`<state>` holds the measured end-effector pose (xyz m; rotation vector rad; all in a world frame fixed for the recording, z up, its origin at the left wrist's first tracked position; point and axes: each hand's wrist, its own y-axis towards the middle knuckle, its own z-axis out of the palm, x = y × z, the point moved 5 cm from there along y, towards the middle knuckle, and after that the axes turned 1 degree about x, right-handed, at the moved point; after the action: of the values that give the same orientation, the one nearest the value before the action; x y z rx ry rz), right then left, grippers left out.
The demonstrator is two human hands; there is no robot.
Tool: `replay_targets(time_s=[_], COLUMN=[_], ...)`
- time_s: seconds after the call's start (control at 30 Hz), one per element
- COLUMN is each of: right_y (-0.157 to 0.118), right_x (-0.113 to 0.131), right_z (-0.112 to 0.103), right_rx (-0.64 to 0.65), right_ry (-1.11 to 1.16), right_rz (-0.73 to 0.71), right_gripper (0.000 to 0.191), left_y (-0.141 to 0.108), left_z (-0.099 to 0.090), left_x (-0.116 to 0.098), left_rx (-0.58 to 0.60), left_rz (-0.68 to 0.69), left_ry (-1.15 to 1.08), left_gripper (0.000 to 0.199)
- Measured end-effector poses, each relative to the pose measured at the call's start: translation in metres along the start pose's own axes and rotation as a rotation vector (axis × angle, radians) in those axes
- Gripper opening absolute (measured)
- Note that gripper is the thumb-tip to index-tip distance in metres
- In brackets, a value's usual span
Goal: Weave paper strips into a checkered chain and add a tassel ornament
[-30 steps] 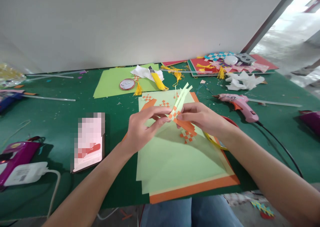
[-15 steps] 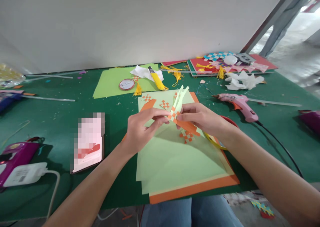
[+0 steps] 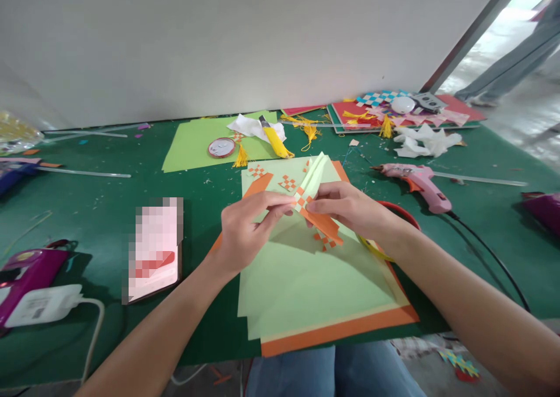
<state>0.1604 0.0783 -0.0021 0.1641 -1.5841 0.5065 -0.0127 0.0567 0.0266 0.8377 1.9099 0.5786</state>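
Observation:
A small woven piece of orange and pale green paper strips [image 3: 302, 199] is held above the pale green sheets [image 3: 319, 286]. My left hand [image 3: 250, 229] pinches its left edge between thumb and fingers. From the other side my right hand [image 3: 347, 205] grips it, thumb on the front. Pale green strips rise from its top, and orange strips slant down to the right. Under these lies another checkered woven piece [image 3: 328, 242]. Two more small checkered pieces [image 3: 287, 182] rest near the top of the sheets.
A pink glue gun [image 3: 417, 184] lies at right, its cord running toward me. At left are a phone [image 3: 155, 251] and a purple device [image 3: 35, 274]. Behind the sheets are a yellow cutter [image 3: 275, 139], a round tin [image 3: 221, 147] and crumpled tissue [image 3: 426, 141]. A person's leg [image 3: 516, 58] shows beyond the table.
The woven piece has tilted slightly, and its green strips have come closer together. The orange strips' ends have shifted left and down. The person's leg in the background has moved right.

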Motion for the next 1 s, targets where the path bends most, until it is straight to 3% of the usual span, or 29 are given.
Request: replay_targets(time_s=[0.13, 0.3, 0.47, 0.73, 1.0], right_y=[-0.001, -0.002, -0.001, -0.002, -0.004], right_x=[0.002, 0.001, 0.004, 0.008, 0.007], right_z=[0.001, -0.003, -0.002, 0.003, 0.001], right_rx=[-0.012, -0.105, -0.123, -0.098, -0.045], right_ry=[0.060, -0.026, -0.064, -0.078, -0.118], right_rz=[0.021, 0.019, -0.069, -0.062, -0.081], right_gripper=[0.022, 0.027, 0.028, 0.031, 0.031], left_y=[0.000, 0.002, 0.002, 0.002, 0.003], left_z=[0.002, 0.009, 0.013, 0.013, 0.013], left_x=[0.010, 0.011, 0.010, 0.011, 0.009], left_rx=[0.015, 0.199, 0.257, 0.257, 0.269], left_rz=[-0.239, -0.373, -0.428, -0.431, -0.401], left_ry=[-0.127, -0.090, -0.116, -0.205, -0.140], left_gripper=[0.012, 0.018, 0.024, 0.023, 0.024])
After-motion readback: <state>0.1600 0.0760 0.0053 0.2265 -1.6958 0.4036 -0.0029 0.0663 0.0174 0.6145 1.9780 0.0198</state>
